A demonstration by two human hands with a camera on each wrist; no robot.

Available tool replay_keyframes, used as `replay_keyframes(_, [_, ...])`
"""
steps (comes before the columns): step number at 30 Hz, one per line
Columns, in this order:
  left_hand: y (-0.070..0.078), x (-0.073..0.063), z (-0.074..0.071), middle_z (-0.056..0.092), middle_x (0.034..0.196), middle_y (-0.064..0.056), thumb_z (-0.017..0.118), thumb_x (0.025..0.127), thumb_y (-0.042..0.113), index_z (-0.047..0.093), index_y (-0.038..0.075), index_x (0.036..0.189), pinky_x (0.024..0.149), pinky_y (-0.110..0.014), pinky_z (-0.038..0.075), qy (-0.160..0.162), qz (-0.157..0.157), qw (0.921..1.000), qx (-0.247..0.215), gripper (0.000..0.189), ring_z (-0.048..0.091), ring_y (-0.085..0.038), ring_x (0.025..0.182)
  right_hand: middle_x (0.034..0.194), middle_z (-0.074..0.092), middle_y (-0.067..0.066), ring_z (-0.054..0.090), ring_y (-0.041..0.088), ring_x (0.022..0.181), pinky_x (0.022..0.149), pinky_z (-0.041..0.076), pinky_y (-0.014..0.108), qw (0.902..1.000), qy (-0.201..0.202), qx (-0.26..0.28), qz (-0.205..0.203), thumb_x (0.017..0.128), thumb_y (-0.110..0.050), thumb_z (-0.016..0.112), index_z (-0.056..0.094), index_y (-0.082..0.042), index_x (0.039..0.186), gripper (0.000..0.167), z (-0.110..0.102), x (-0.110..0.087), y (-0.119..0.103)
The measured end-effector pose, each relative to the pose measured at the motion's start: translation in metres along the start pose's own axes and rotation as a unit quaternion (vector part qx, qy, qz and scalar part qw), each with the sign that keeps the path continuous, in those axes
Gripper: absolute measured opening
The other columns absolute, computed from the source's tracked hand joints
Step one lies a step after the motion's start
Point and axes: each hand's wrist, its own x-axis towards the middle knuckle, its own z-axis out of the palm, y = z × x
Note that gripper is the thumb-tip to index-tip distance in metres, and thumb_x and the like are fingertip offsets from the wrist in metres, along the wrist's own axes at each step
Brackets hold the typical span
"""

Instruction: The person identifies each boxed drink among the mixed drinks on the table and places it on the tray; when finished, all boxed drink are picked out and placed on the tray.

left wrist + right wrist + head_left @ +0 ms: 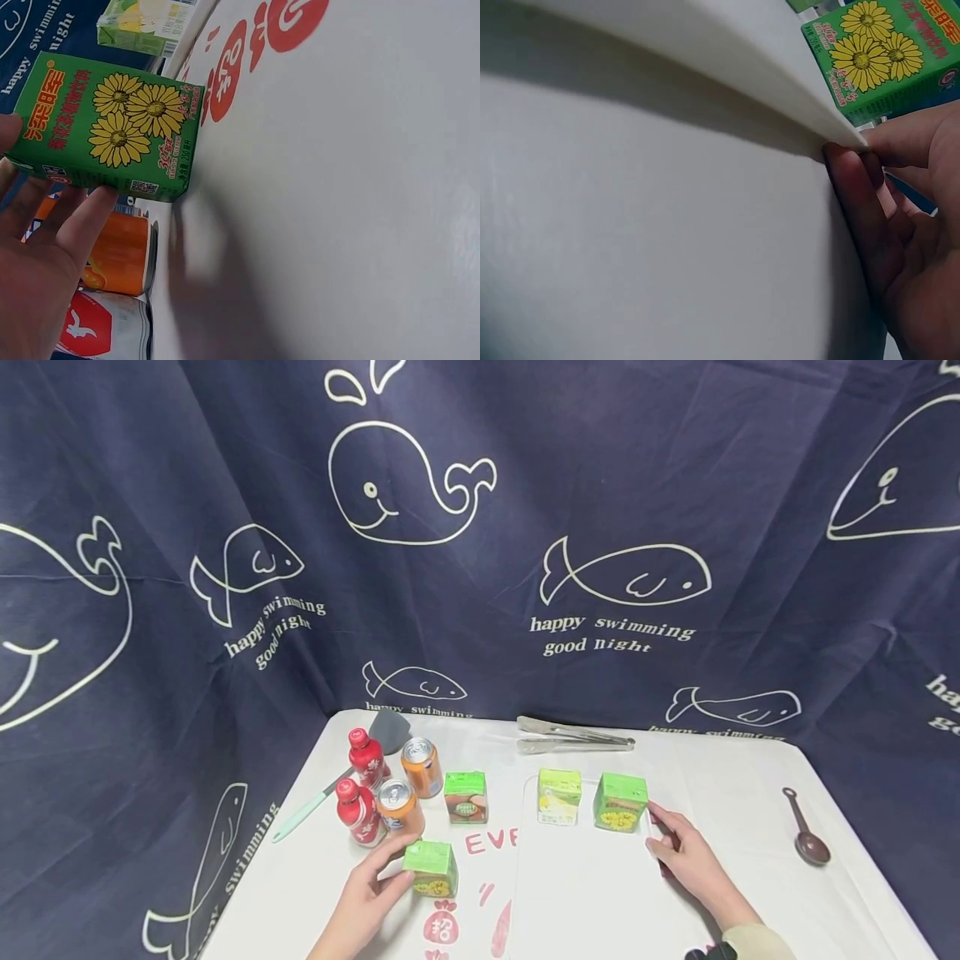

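My left hand (369, 889) grips a green drink carton (430, 870) printed with yellow flowers. In the left wrist view, fingers lie under that carton (112, 124), with the thumb at its end. My right hand (693, 860) pinches the right edge of a white board (585, 885); the right wrist view shows this edge (810, 112) tilted up off the table, between thumb and fingers. Standing at the board's far right is a second flower-printed green carton (621, 803), close to the right fingertips. To its left stands a pale yellow-green carton (559, 797).
Left of the board stands a green-and-brown carton (466, 799). Two orange cans (422, 768) and two red bottles (358, 812) cluster near the left hand. A spatula (315, 810) lies behind them, metal tongs (573, 737) at the back, a brown spoon (810, 843) at right.
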Motion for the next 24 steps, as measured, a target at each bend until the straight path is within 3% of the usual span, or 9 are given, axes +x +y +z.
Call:
replay_keyframes(16, [-0.0011,0.0011,0.0023,0.052,0.153,-0.013,0.075,0.097,0.018,0.059,0.007,0.145,0.097,-0.033,0.058,-0.001,0.013,0.9997,0.018,0.052,0.056,-0.020,0.131,0.144,0.043,0.023,0.057,0.019,0.074,0.061,0.050,0.026,0.9996,-0.005,0.019,0.018,0.102,-0.013,0.066,0.032,0.001,0.161,0.070,-0.0017,-0.0025,-0.0005])
replay_keyframes(24, [-0.0037,-0.0004,0.0000,0.054,0.150,-0.018,0.075,0.097,0.015,0.060,0.005,0.143,0.095,-0.034,0.060,0.005,0.050,0.9984,0.023,0.049,0.057,-0.013,0.129,0.145,0.044,0.022,0.059,0.019,0.071,0.058,0.053,0.026,0.9989,-0.002,0.043,0.019,0.101,-0.010,0.066,0.034,0.000,0.160,0.068,0.0011,-0.0024,-0.0013])
